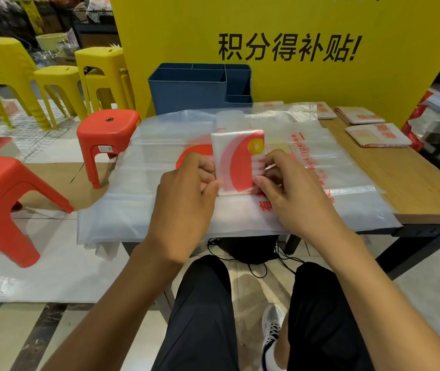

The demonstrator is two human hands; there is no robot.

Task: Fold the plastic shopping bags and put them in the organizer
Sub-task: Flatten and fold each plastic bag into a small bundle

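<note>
Left fingers [208,175]: curled, thumb forward, pinching the left edge of the folded bag [237,162]; clamped on plastic, not spread.
Right fingers [272,167]: curled onto the right edge of the same packet, thumb tip low at its near right corner; likewise closed on it.
Left hand [186,199]: back up, just left of the packet, wrist toward the near table edge.
Right hand [294,194]: mirrored on the other side; neither hand nearer than the other, packet held between both.
Folded bag: small white rectangle with red print and a yellow disc, long axis running away from the body, tilted up off the surface toward the camera.
Beneath: flat unfolded bags [240,218] spread across the table [414,183], overhanging its near and left edges.
Key relation: organizer [200,87] straight ahead, beyond the packet, at the far table edge against the yellow board [294,22]; well apart from the hands, big open compartment at front left, smaller ones at right and behind.
Step, as judged: fold looks about finished; next a forward reach to drop the packet in, long axis probably needing to go upright or edgewise.
Nearer hand for the reach: hard to call; organizer sits slightly left of centre, favouring the left.
Outward: two folded packets [374,129] lying at far right on the table; red stool [106,135] left.
</note>
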